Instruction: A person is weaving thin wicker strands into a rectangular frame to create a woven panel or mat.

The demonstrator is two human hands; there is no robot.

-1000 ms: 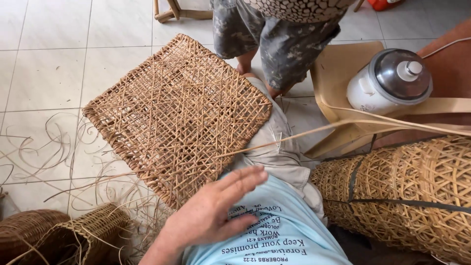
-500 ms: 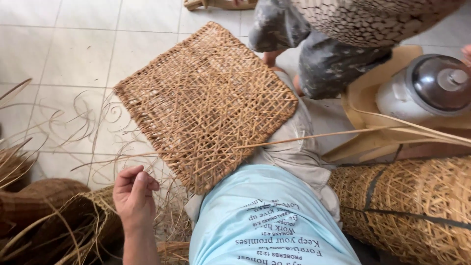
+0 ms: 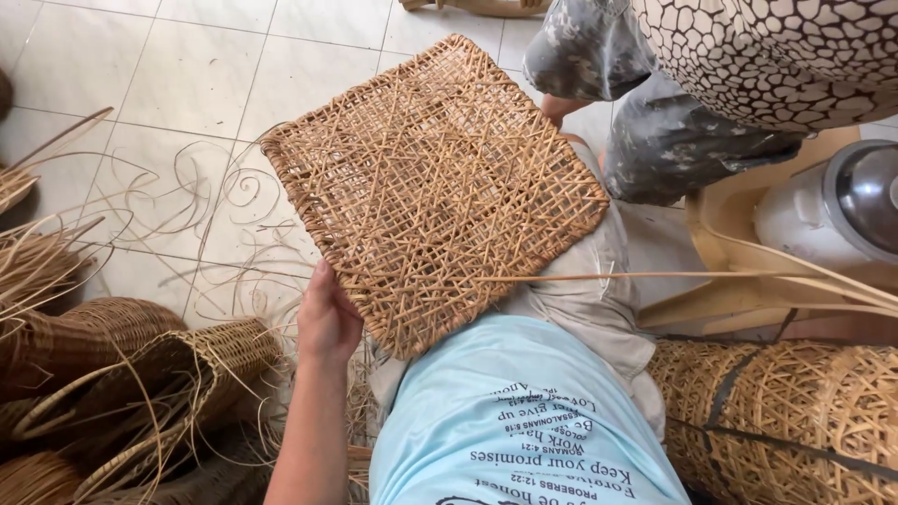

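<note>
A floor of pale square ceramic tiles with grey grout lines [image 3: 168,65] is carrying everything here. Loose, curling strips of thin tan rattan [image 3: 201,201] are lying scattered across the tiles at centre left. Several brown woven wicker baskets [image 3: 103,360] are sitting in a heap on the floor at the lower left, stray strands sticking out of them. A large cylindrical openwork rattan basket [image 3: 795,411] is lying on its side at the lower right.
</note>
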